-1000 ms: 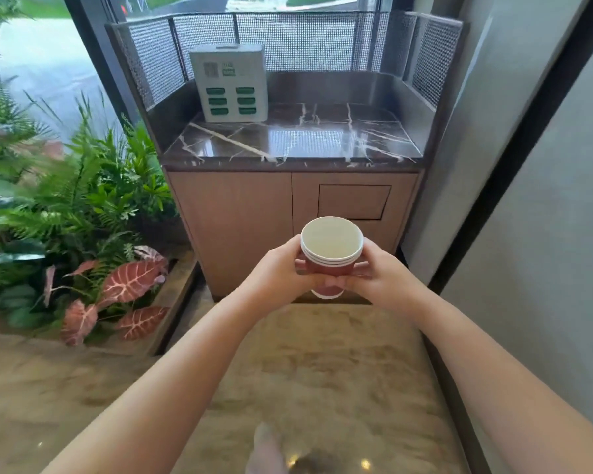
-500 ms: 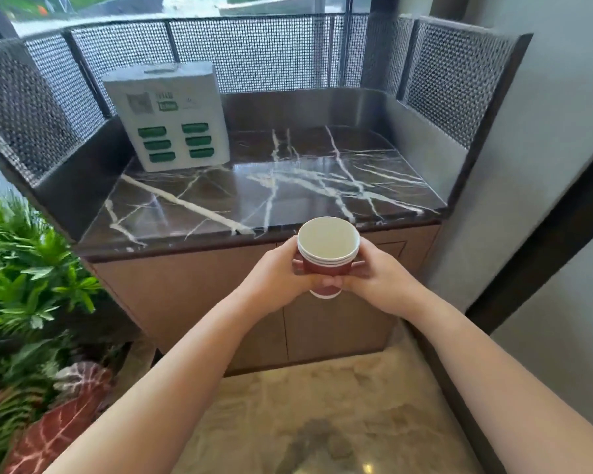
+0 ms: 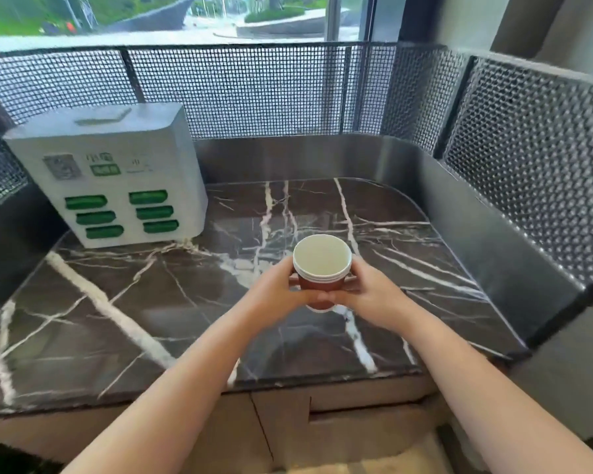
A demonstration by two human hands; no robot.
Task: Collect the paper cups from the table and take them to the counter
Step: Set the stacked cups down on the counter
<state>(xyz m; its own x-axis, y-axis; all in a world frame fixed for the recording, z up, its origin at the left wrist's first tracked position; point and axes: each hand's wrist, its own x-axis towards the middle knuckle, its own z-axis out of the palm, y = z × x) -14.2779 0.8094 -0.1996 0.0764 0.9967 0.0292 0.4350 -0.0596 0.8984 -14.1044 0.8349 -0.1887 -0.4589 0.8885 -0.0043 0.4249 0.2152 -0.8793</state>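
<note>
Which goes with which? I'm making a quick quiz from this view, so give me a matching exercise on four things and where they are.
Things:
1. stack of paper cups
2. white charging box
3. mesh screen
4. cabinet door

Places:
A. below the marble top
B. back left of the counter
C. between both hands
D. behind the counter

Pairs: 1-C, 2-B, 3-D, 4-A

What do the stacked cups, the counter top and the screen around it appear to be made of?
Stacked cups: likely paper, matte white inside, reddish-brown outside, with thin rolled rims nested together.
Counter top: dark polished stone, probably marble or a lookalike, given the white veins and glossy reflections.
Screen: dark metal mesh in frames, above a brushed steel-looking band.
</note>
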